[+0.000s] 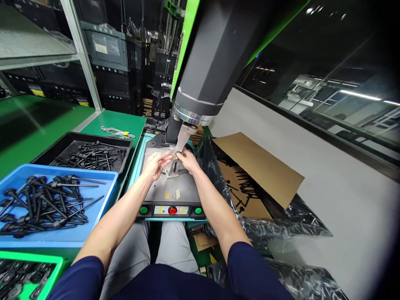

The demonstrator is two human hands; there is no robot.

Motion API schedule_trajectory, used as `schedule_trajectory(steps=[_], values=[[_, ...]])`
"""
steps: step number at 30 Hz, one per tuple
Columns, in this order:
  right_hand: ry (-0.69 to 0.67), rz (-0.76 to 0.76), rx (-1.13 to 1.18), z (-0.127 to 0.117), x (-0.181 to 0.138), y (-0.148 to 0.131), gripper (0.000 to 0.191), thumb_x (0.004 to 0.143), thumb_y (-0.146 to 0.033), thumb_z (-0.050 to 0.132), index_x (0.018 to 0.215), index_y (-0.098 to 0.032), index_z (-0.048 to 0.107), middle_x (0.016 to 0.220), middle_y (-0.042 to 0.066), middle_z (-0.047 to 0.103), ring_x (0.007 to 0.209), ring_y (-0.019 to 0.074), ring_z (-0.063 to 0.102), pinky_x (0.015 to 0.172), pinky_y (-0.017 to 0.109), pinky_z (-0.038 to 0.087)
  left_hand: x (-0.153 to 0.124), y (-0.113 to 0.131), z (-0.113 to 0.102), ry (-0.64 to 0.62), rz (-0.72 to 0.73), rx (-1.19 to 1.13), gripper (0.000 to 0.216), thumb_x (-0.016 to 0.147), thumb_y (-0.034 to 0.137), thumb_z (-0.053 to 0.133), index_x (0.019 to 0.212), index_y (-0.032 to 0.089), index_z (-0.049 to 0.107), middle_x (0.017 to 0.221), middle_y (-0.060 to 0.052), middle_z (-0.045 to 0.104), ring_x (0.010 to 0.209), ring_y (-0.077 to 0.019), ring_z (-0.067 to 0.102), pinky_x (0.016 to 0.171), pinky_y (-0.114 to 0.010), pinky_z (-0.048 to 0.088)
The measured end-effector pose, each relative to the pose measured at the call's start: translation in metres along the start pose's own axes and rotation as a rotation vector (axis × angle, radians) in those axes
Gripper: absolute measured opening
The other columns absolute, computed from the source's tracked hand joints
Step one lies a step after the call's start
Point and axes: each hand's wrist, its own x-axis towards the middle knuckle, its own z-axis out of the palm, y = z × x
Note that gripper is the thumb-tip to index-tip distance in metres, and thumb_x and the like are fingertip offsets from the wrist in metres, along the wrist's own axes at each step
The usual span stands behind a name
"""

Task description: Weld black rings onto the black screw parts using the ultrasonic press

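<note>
Both my hands meet at a small metal fixture (172, 168) on the grey bed of a press (175, 193). My left hand (154, 165) is on its left side, with thumb and fingertips drawn together near the fixture's top. From the other side my right hand (188, 161) pinches at the same spot, with a small dark bit showing at its fingertips. What either hand holds is too small to make out. Just above the fingers, the pale metal horn (184, 135) points down from the machine's dark head (203, 75).
At left, a blue tray (108, 183) and a black tray (117, 166) hold black ribbed stems; a green tray (56, 266) holds black parts. Pliers (117, 132) lie behind. A plastic-lined box with a cardboard sheet (259, 164) stands right. A red button (172, 211) fronts the press.
</note>
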Motion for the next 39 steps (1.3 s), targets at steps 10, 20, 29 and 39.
schedule_trajectory(steps=[10, 20, 29, 39], values=[[0.06, 0.204, 0.305, 0.005, 0.001, 0.002, 0.027, 0.069, -0.033, 0.074, 0.09, -0.017, 0.071, 0.091, 0.004, 0.075, 0.085, 0.0195, 0.067, 0.085, 0.035, 0.051, 0.001, -0.003, -0.002, 0.005, 0.002, 0.016, 0.028, 0.07, 0.013, 0.075, 0.069, 0.017, 0.048, 0.106, -0.012, 0.074, 0.093, -0.0212, 0.073, 0.081, -0.03, 0.057], [0.156, 0.47, 0.681, -0.01, -0.018, 0.004, 0.039, 0.083, -0.06, 0.057, 0.086, -0.022, 0.066, 0.104, 0.009, 0.073, 0.097, 0.023, 0.067, 0.079, 0.037, 0.054, 0.001, -0.025, -0.017, 0.057, 0.043, 0.175, 0.032, 0.062, 0.018, 0.081, 0.064, 0.016, 0.048, 0.098, -0.013, 0.073, 0.083, -0.0184, 0.073, 0.072, -0.026, 0.056], [0.36, 0.589, 0.654, 0.007, -0.034, 0.013, 0.024, 0.077, -0.046, 0.072, 0.082, -0.023, 0.067, 0.083, 0.003, 0.072, 0.074, 0.0155, 0.066, 0.065, 0.027, 0.051, -0.003, -0.035, -0.038, 0.241, 0.062, 0.144, 0.026, 0.062, 0.015, 0.076, 0.066, 0.015, 0.051, 0.083, -0.007, 0.072, 0.068, -0.0117, 0.07, 0.067, -0.023, 0.055], [0.363, 0.527, 0.785, 0.015, -0.067, 0.014, 0.024, 0.075, -0.041, 0.078, 0.079, -0.02, 0.066, 0.063, -0.002, 0.062, 0.052, 0.0093, 0.057, 0.045, 0.019, 0.044, -0.018, -0.048, -0.048, 0.278, 0.05, 0.127, 0.024, 0.064, 0.016, 0.079, 0.07, 0.014, 0.056, 0.078, -0.006, 0.071, 0.065, -0.0107, 0.068, 0.063, -0.021, 0.054]])
